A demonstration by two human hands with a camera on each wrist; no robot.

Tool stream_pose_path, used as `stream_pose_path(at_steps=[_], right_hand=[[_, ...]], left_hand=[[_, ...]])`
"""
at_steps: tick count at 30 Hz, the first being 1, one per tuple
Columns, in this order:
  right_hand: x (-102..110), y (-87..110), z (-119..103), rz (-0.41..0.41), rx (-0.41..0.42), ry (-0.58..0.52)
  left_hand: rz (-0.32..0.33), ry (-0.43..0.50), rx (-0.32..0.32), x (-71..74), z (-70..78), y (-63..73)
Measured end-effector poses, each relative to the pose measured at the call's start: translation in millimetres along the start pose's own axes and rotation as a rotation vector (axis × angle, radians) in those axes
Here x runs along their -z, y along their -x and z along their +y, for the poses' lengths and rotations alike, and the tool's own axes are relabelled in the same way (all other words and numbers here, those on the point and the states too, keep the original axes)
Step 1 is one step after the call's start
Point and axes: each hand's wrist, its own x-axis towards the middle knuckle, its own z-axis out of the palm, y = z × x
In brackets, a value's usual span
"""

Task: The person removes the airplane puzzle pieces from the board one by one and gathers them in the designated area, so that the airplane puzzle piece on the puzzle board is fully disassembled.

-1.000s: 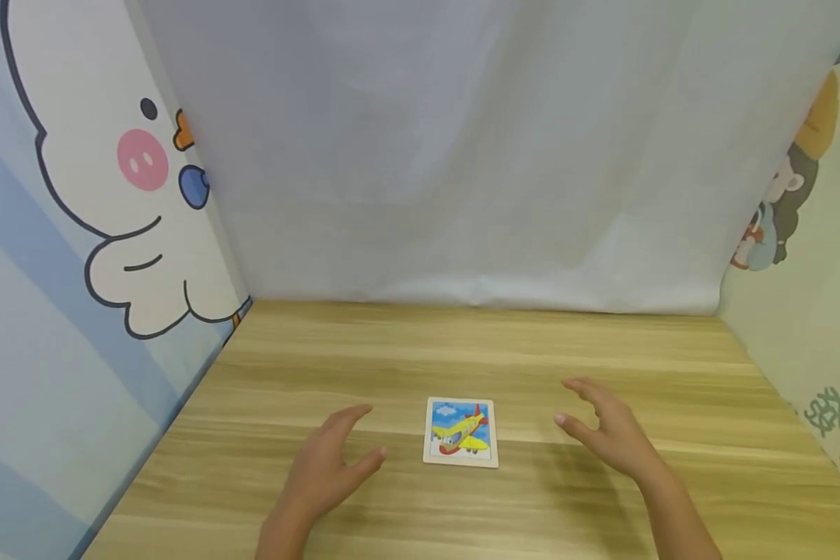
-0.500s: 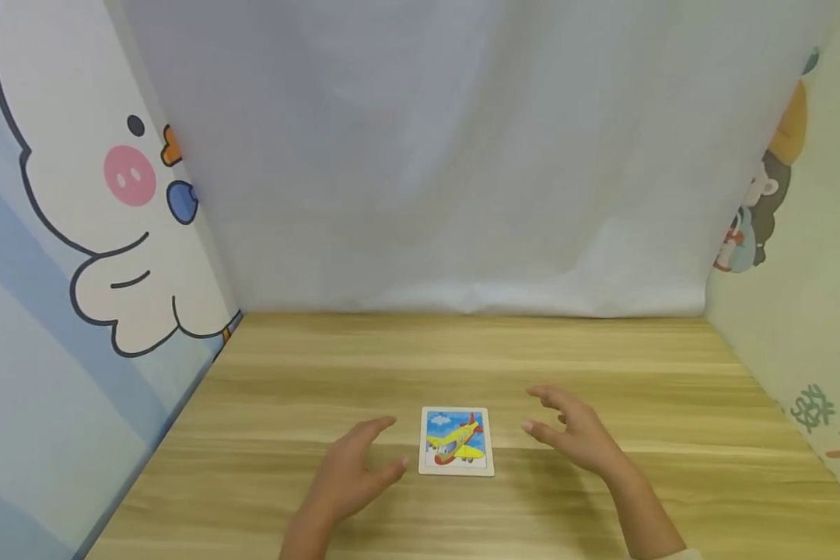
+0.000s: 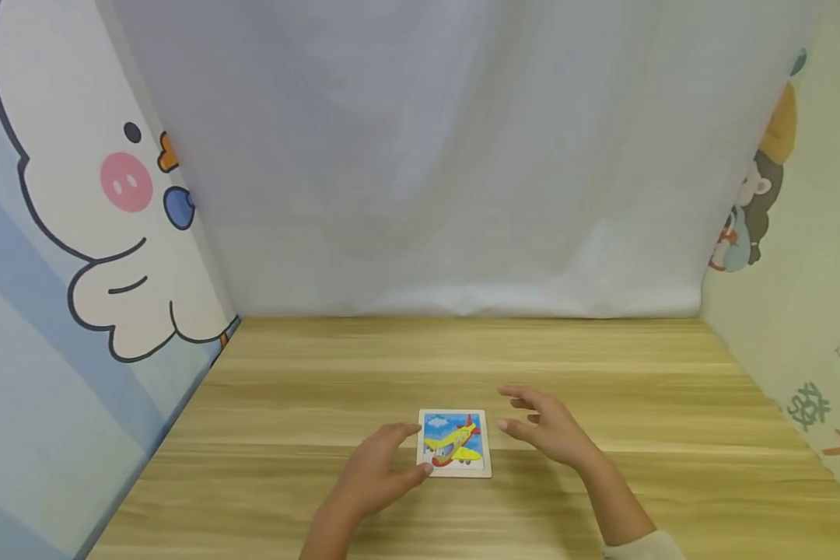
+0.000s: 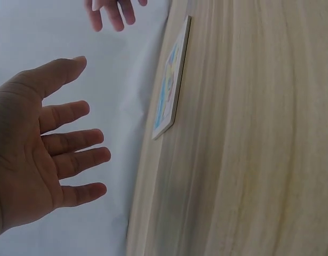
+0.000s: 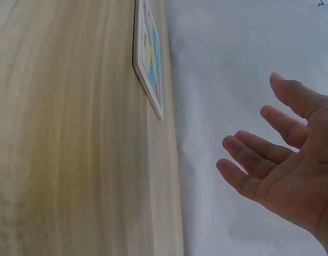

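Note:
A small square picture puzzle (image 3: 455, 443) with a pale frame and a yellow airplane on blue sky lies flat on the wood-grain table (image 3: 308, 389). My left hand (image 3: 378, 474) hovers at its left side, thumb and fingertips overlapping the frame's edge in the head view. In the left wrist view that hand (image 4: 46, 144) has its fingers spread and holds nothing, with the puzzle (image 4: 172, 80) beyond the fingertips. My right hand (image 3: 549, 428) is a short way off the puzzle's right side. Its relaxed fingers (image 5: 249, 154) hold nothing in the right wrist view.
A plain white sheet (image 3: 420, 155) hangs along the table's back edge. On the left stands a panel with a white cartoon duck (image 3: 63, 194); on the right, a pale green panel (image 3: 812, 311) with printed figures.
Both hands have moved inward toward the puzzle, the left up to its left edge, the right closer from the right. The head view has shifted slightly. The puzzle stays on the table.

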Motion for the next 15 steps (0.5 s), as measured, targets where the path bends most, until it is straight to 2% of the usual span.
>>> stream_pose_path(at_steps=[7,12,15], right_hand=[[-10.1,-10.7,2.4,-0.025,0.021,-0.021],[-18.0,-19.7,4.4,-0.06,0.042,-0.046],[-22.5,-26.3,5.9,-0.078,0.053,-0.055]], left_hand=[[-0.035,-0.002,-0.032,-9.7,-1.0,-3.8],[-0.072,0.004,0.0,-15.7,-0.3,-8.5],[-0.071,0.016,0.008,-19.6,-0.3,-13.0]])
